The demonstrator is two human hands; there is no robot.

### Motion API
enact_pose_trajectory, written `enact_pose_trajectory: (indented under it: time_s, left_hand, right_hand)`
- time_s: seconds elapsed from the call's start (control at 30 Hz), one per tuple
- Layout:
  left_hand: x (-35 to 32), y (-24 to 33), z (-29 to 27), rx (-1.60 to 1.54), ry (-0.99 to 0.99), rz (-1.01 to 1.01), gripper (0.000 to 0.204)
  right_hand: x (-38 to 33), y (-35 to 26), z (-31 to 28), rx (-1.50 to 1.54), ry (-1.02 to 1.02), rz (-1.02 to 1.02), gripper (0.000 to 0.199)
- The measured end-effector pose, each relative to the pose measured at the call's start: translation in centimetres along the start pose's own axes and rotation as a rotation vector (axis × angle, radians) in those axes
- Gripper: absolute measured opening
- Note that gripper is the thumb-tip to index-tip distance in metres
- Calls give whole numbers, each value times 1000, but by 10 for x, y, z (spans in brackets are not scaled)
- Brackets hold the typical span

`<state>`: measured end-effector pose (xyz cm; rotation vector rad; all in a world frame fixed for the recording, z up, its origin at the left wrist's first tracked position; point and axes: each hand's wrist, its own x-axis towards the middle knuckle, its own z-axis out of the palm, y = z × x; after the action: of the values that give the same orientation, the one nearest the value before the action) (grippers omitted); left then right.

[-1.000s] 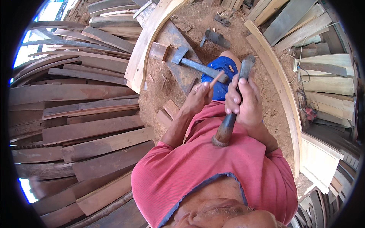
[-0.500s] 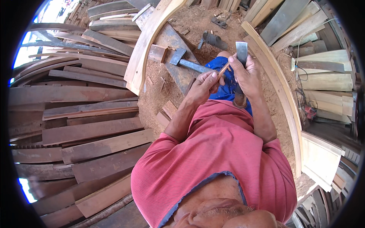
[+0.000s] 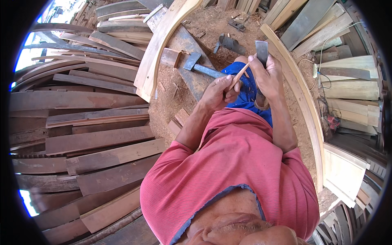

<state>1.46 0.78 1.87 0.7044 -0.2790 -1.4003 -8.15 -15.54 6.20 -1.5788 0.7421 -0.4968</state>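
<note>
- I see left hand (image 3: 219,92) pinching a wood sliver (image 3: 240,75).
- Right hand (image 3: 269,79) grips chisel (image 3: 261,51) pointing to twelve o'clock.
- Hammer (image 3: 207,70) at eleven from left hand.

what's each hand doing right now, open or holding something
Left hand: closed, pinching a slim pointed wooden stick.
Right hand: closed around a chisel, its metal blade pointing away from the body.

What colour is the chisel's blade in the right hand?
Grey; the chisel blade shows best in the head view.
</note>
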Motion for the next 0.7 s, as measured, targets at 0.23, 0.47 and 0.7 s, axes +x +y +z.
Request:
enact_pose_trajectory:
  time_s: [0.23,0.47,0.7]
  left_hand:
    - [-3,-14,-8,-254,-104,-56,44]
    - [30,-2,4,138,384,300,46]
    - [30,30,9,261,581,337,46]
  right_hand:
    - [4,3,4,-56,-80,16,25]
    - [-15,-4,23,1040,-172,351,15]
    - [-47,-14,55,1109,-425,520,19]
